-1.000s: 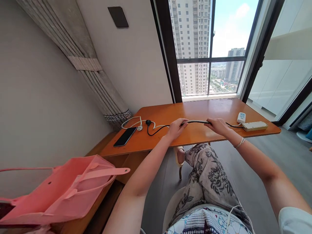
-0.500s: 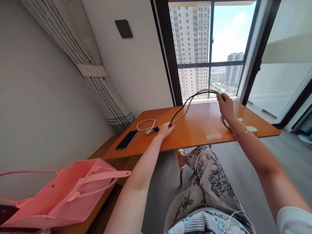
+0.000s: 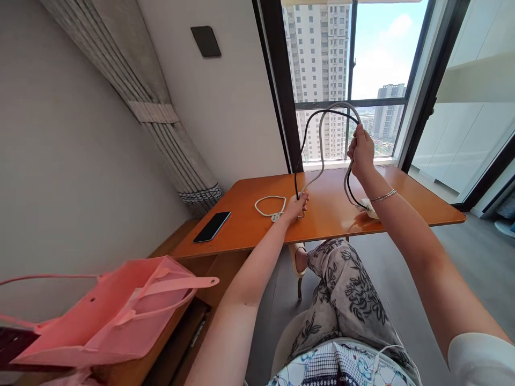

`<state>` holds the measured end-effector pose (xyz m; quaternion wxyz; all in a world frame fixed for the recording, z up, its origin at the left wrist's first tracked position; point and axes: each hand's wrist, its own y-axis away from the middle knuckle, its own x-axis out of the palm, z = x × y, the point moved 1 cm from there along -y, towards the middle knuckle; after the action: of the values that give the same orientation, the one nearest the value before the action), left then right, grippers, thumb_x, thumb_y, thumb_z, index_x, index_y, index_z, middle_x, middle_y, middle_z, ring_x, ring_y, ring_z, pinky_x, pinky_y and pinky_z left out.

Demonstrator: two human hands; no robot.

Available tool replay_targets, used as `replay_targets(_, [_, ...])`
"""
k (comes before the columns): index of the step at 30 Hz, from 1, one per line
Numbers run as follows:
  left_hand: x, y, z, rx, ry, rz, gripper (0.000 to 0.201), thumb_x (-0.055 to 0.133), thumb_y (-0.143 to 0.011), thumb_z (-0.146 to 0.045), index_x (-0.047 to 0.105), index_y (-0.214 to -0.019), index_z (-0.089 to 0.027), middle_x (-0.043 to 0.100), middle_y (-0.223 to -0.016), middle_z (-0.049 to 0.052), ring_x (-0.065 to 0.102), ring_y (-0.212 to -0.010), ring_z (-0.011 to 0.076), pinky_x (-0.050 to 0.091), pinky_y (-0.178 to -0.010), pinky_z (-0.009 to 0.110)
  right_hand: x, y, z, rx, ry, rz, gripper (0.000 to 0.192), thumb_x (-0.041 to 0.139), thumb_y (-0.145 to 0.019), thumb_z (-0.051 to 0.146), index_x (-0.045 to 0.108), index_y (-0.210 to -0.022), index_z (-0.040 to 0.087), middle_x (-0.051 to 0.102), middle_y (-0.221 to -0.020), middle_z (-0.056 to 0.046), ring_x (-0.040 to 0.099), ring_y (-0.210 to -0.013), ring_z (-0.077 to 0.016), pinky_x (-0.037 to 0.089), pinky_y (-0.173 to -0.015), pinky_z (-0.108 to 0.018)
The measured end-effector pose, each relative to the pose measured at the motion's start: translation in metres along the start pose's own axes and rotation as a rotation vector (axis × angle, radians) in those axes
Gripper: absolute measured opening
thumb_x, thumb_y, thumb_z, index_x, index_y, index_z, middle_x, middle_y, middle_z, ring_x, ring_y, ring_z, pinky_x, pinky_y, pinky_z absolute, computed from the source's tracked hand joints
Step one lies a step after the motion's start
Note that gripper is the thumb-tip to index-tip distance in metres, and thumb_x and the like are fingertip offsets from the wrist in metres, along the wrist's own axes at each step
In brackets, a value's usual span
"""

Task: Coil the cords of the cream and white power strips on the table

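My right hand point(image 3: 361, 151) is raised above the orange table point(image 3: 418, 198), gripping a black cable point(image 3: 301, 142) and a grey-white cable point(image 3: 322, 145) that arch together in a tall loop. My left hand point(image 3: 296, 207) rests low on the table and pinches the other end of that loop. A small coil of white cord with its plug point(image 3: 270, 206) lies on the table just left of my left hand. Below my right wrist the cables run down to a beige power strip point(image 3: 370, 208), mostly hidden by my forearm.
A black phone point(image 3: 211, 226) lies at the table's left end. A pink tote bag point(image 3: 108, 311) sits on the lower shelf at the near left. A tied grey curtain point(image 3: 161, 115) hangs against the wall. Behind the table is a tall window point(image 3: 346, 80). My patterned lap is below.
My right hand has lifted the cables from table level high into the air, forming a tall loop. My left hand slid right along the table, and the white cord's coil followed it.
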<state>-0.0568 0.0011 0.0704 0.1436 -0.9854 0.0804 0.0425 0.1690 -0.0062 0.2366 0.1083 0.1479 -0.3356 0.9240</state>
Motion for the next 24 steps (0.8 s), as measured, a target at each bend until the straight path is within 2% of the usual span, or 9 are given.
replay_targets(3, [0.026, 0.002, -0.008, 0.008, 0.034, 0.041, 0.05, 0.074, -0.068, -0.063, 0.055, -0.085, -0.021, 0.041, -0.06, -0.008, 0.041, -0.052, 0.008, 0.043, -0.054, 0.024, 0.016, -0.004, 0.001, 0.044, -0.067, 0.005, 0.047, 0.049, -0.091, 0.069, 0.039, -0.074, 0.026, 0.029, -0.056, 0.009, 0.027, -0.041, -0.0073, 0.025, -0.037, -0.022])
replay_targets(7, [0.057, 0.003, -0.016, 0.062, 0.067, 0.089, 0.05, 0.078, -0.067, -0.056, 0.057, -0.096, -0.021, 0.04, -0.063, -0.008, 0.046, -0.059, 0.0098, 0.044, -0.059, 0.025, 0.039, -0.003, 0.005, 0.049, -0.117, 0.041, 0.046, 0.047, -0.092, 0.069, 0.044, -0.079, 0.025, 0.034, -0.057, 0.009, 0.029, -0.041, -0.0066, 0.026, -0.037, -0.021])
replay_targets(10, [0.072, 0.003, -0.022, 0.108, 0.067, 0.002, 0.051, 0.08, -0.068, -0.054, 0.057, -0.099, -0.021, 0.046, -0.069, -0.006, 0.049, -0.063, 0.011, 0.044, -0.059, 0.025, 0.052, 0.001, 0.013, 0.034, -0.156, 0.064, 0.046, 0.045, -0.093, 0.07, 0.047, -0.082, 0.025, 0.033, -0.057, 0.009, 0.029, -0.041, -0.0066, 0.025, -0.037, -0.02])
replay_targets(13, [0.079, 0.001, -0.028, 0.138, 0.029, -0.134, 0.047, 0.08, -0.071, -0.05, 0.057, -0.1, -0.021, 0.057, -0.085, 0.0, 0.051, -0.068, 0.011, 0.044, -0.061, 0.026, 0.059, 0.007, 0.021, 0.038, -0.225, 0.072, 0.045, 0.044, -0.094, 0.069, 0.045, -0.081, 0.025, 0.029, -0.057, 0.009, 0.025, -0.04, -0.0064, 0.022, -0.037, -0.02])
replay_targets(15, [0.081, -0.001, -0.031, 0.15, -0.002, -0.179, 0.043, 0.077, -0.074, -0.051, 0.057, -0.097, -0.021, 0.06, -0.093, 0.003, 0.051, -0.068, 0.0111, 0.043, -0.061, 0.026, 0.06, 0.01, 0.024, 0.04, -0.241, 0.072, 0.046, 0.041, -0.095, 0.069, 0.046, -0.083, 0.025, 0.028, -0.057, 0.009, 0.026, -0.04, -0.0063, 0.023, -0.037, -0.02])
replay_targets(20, [0.082, -0.002, -0.031, 0.164, 0.019, -0.116, 0.043, 0.065, -0.081, -0.062, 0.051, -0.086, -0.021, 0.057, -0.077, 0.0, 0.048, -0.059, 0.0108, 0.04, -0.054, 0.026, 0.057, 0.011, 0.023, 0.056, -0.241, 0.066, 0.047, 0.043, -0.094, 0.07, 0.048, -0.084, 0.024, 0.026, -0.058, 0.008, 0.03, -0.041, -0.0068, 0.027, -0.037, -0.02])
replay_targets(24, [0.081, -0.001, -0.026, 0.171, 0.02, -0.132, 0.041, 0.058, -0.087, -0.061, 0.048, -0.086, -0.022, 0.054, -0.07, -0.001, 0.052, -0.062, 0.0121, 0.042, -0.059, 0.026, 0.051, 0.007, 0.032, 0.114, -0.198, 0.18, 0.042, 0.053, -0.093, 0.063, 0.048, -0.078, 0.023, 0.026, -0.057, 0.009, 0.033, -0.042, -0.0057, 0.033, -0.04, -0.019])
